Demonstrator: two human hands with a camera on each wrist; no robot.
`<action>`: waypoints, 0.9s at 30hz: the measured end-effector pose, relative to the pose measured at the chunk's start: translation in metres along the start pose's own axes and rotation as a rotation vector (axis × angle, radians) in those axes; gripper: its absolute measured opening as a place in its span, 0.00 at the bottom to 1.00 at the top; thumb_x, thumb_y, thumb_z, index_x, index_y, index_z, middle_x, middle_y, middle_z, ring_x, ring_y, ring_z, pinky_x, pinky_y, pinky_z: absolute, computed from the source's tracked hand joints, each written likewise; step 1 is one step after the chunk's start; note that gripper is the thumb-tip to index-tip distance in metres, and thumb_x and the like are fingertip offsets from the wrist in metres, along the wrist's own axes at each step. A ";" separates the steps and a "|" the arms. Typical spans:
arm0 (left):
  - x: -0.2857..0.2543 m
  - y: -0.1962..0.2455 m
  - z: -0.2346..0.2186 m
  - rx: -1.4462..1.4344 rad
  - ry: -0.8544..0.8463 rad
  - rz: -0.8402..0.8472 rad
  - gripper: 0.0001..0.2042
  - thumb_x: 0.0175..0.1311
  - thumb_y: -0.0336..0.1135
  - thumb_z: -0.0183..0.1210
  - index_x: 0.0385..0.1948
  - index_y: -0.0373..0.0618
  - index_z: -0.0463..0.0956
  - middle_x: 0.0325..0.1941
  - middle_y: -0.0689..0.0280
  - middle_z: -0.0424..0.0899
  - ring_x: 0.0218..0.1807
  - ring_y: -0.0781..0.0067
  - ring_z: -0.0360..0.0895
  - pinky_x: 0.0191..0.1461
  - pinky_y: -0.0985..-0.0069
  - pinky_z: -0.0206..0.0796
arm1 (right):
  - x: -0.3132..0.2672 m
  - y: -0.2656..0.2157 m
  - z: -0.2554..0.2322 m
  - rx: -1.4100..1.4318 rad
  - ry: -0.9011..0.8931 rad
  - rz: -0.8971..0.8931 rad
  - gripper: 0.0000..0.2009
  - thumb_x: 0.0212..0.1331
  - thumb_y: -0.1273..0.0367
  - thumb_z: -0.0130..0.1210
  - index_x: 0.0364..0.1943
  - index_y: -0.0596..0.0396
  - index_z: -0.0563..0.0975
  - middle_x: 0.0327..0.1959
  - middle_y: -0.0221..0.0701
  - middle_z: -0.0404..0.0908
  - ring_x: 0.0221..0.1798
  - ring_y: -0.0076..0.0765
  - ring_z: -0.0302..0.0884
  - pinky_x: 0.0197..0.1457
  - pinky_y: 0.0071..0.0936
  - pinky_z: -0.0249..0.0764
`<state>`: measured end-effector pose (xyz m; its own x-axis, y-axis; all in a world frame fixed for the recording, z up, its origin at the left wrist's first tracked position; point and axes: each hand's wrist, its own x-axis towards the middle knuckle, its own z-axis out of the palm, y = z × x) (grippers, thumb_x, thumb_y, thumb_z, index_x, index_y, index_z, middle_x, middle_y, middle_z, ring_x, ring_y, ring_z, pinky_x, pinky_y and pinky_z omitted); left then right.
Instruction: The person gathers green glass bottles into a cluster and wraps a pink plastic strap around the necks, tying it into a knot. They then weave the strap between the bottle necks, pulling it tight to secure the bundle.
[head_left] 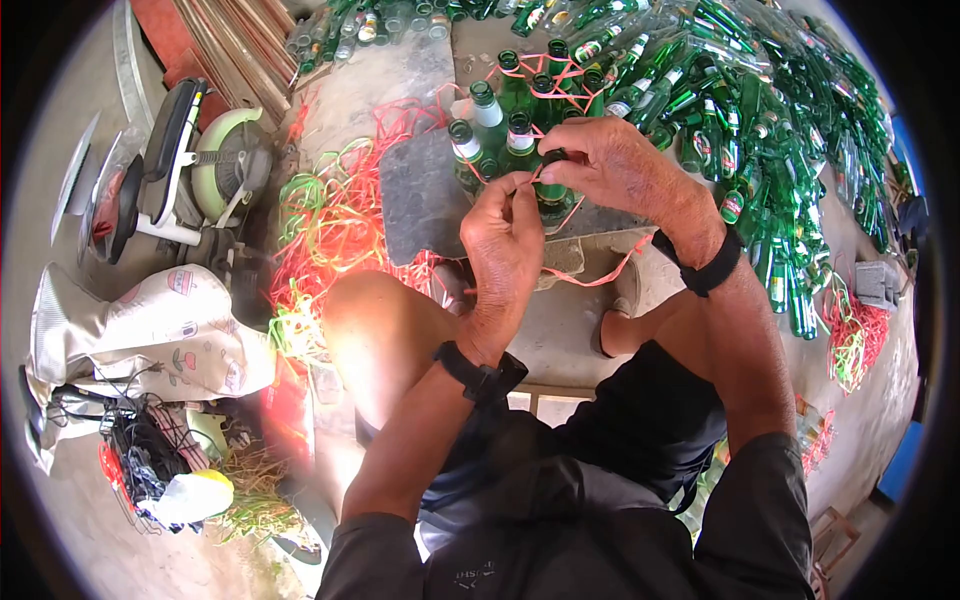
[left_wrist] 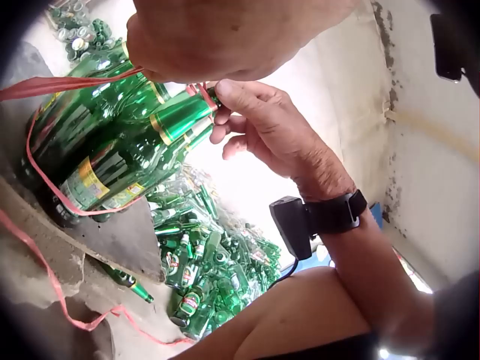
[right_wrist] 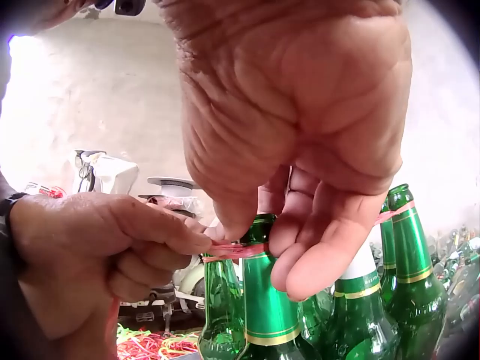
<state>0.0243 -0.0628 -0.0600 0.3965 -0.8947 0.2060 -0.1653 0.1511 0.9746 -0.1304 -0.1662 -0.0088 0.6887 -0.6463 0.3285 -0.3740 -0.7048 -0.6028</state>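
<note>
A cluster of green glass bottles (head_left: 487,105) stands upright on a dark slab (head_left: 415,195) before the person's knees. Pink plastic twine (right_wrist: 232,250) loops round their necks, and a strand also runs lower round the bodies in the left wrist view. Both hands meet at the nearest bottle (right_wrist: 266,300). The left hand (head_left: 503,245) pinches the twine between thumb and curled index finger, just left of the neck. At the neck itself, the right hand (head_left: 630,170) pinches the twine, its thumb on the near side and other fingers curled beyond.
A large heap of green bottles (head_left: 740,120) covers the floor at the right and back. Tangled pink and green twine (head_left: 335,225) lies left of the slab. Further left stand a scooter-like machine (head_left: 215,160) and a pale printed cover (head_left: 185,335). A loose twine end (head_left: 600,280) hangs below the slab.
</note>
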 end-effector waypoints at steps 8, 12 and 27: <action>-0.024 -0.004 -0.004 -0.178 0.038 -0.127 0.08 0.74 0.28 0.59 0.42 0.32 0.85 0.28 0.76 0.79 0.29 0.90 0.67 0.31 0.85 0.60 | 0.000 0.007 0.005 0.001 0.024 -0.057 0.10 0.57 0.70 0.68 0.40 0.59 0.81 0.25 0.37 0.77 0.26 0.34 0.76 0.31 0.32 0.72; -0.025 -0.009 -0.007 -0.330 0.003 -0.250 0.08 0.72 0.29 0.61 0.43 0.34 0.87 0.28 0.78 0.79 0.30 0.91 0.67 0.32 0.85 0.58 | 0.001 0.007 0.004 -0.001 0.007 -0.011 0.10 0.56 0.68 0.67 0.38 0.57 0.82 0.26 0.39 0.79 0.27 0.40 0.78 0.32 0.34 0.74; 0.000 -0.031 -0.002 -0.351 0.017 -0.524 0.10 0.62 0.31 0.67 0.37 0.32 0.88 0.29 0.71 0.85 0.29 0.85 0.72 0.33 0.80 0.64 | 0.002 0.005 0.001 0.075 -0.085 0.123 0.11 0.58 0.70 0.69 0.43 0.59 0.83 0.28 0.34 0.79 0.28 0.29 0.75 0.33 0.30 0.72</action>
<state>0.0317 -0.0668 -0.0900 0.3590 -0.8809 -0.3084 0.3603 -0.1740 0.9165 -0.1303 -0.1709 -0.0118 0.6918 -0.6970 0.1887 -0.4134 -0.5965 -0.6880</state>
